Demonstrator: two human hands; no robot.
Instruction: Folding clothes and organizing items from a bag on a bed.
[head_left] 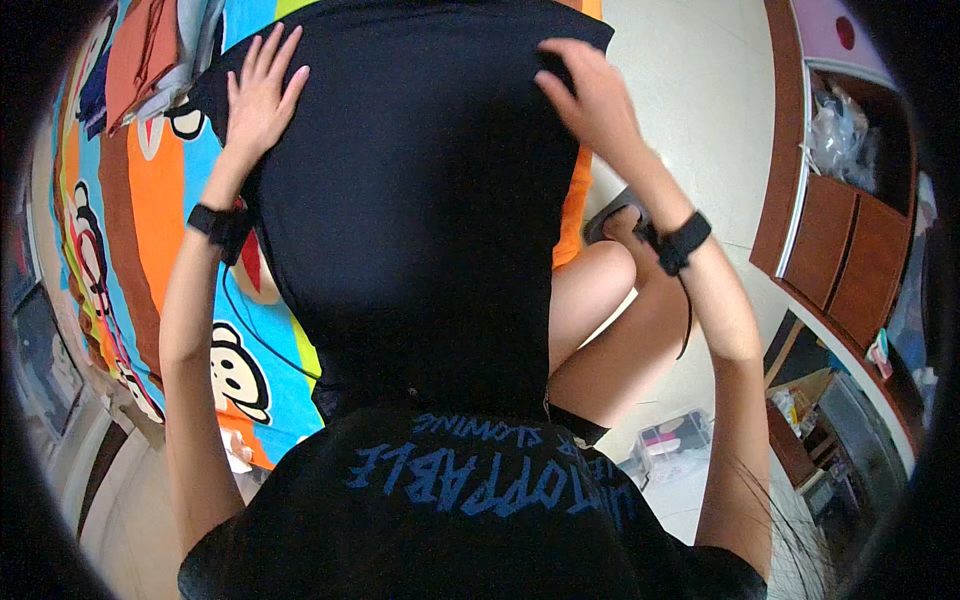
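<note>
A black shirt [420, 180] lies spread out in front of me, its lower part reaching toward my lap and its upper corners flaring to both sides. My left hand [262, 105] rests flat on its upper left side, fingers stretched and apart. Over the upper right edge is my right hand [595, 100], thumb and bent fingers apart with a gap of black cloth showing between them. Whether the right fingertips touch the cloth I cannot tell. Each wrist wears a black band with a thin cable.
Striped bedding [160, 210] with cartoon figures lies under the shirt and to the left. Folded clothes [145, 60] are stacked at the far left. On the right stands a brown wooden cabinet [840, 240] holding a plastic bag [840, 130]. A clear plastic box [675, 445] sits on the pale floor.
</note>
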